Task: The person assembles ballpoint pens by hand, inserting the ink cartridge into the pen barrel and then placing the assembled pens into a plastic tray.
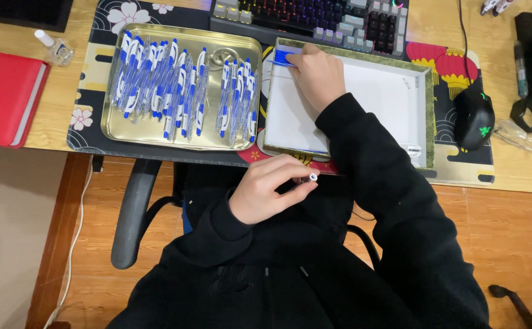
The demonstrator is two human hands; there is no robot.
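- Reaching far over the desk, the right hand [318, 74] is lying in the far left corner of the white box [417, 116], with its fingers closed on a blue pen [284, 58].
- This pen is lying across, its long axis going left to right, along the far wall of the box and just left of the fingertips.
- The left hand [267, 189] is staying near the body, below the desk edge, pinching a small white pen part [312, 177] between thumb and fingers; its tip is pointing right.
- The gold tray [217, 45] is standing just left of the box, and many blue and white pens [156, 82] are lying in it, their long axes going mostly near to far.
- The right hand is nearer to the tray than the left hand.
- A keyboard [314, 18] is lying beyond the box, a black mouse [474, 119] to the right, a red book [3, 94] far left.
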